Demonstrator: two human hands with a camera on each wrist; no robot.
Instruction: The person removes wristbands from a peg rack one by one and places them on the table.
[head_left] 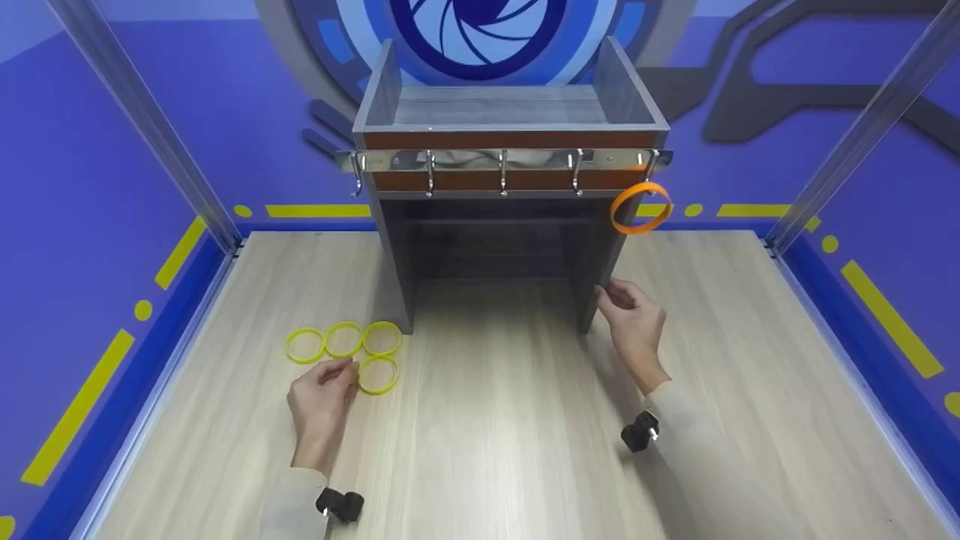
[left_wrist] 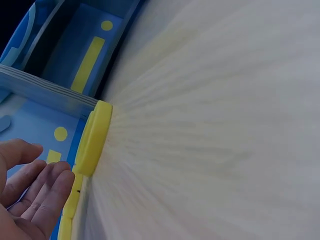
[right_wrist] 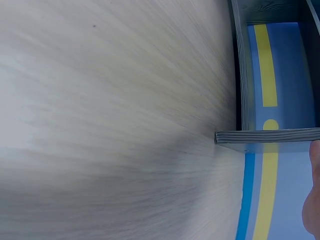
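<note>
Several yellow rings point(head_left: 379, 394) lie on the table at the left, three in a row and one in front. My left hand point(head_left: 321, 397) is beside the front ring, fingers loosely bent, thumb apart from them and nothing held. In the left wrist view, its fingertips are close to a yellow ring point(left_wrist: 95, 140). My right hand point(head_left: 634, 319) is at the outer face of the grey rack's right side panel point(head_left: 600, 262), fingers loosely bent. The right wrist view catches only part of the hand point(right_wrist: 313, 200) by that panel. An orange ring point(head_left: 616, 217) hangs from the rightmost hook.
The grey wooden rack point(head_left: 397, 255) stands at the back middle, with an open tray on top. A metal rail point(head_left: 465, 160) with several hooks runs across its front. Blue walls point(head_left: 97, 225) and metal posts border the table. Each wrist wears a black camera point(head_left: 640, 432).
</note>
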